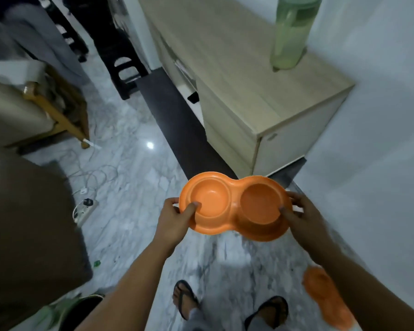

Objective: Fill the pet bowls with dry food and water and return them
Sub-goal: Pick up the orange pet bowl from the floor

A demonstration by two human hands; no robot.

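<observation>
Orange double pet bowl (234,206) held between both hands above marble floor (134,187), both cups empty. Left hand (175,220) grips left rim, thumb inside cup. Right hand (301,216) grips right rim. Second orange bowl (328,299) on floor below right hand. Green bottle (292,32) on wooden counter (237,91) well beyond hands.

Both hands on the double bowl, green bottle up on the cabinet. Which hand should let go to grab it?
Right, probably. The green bottle stands on the wooden cabinet up on the right hand side. The left hand grips the orange double bowl rim, so it may carry it alone.
</observation>
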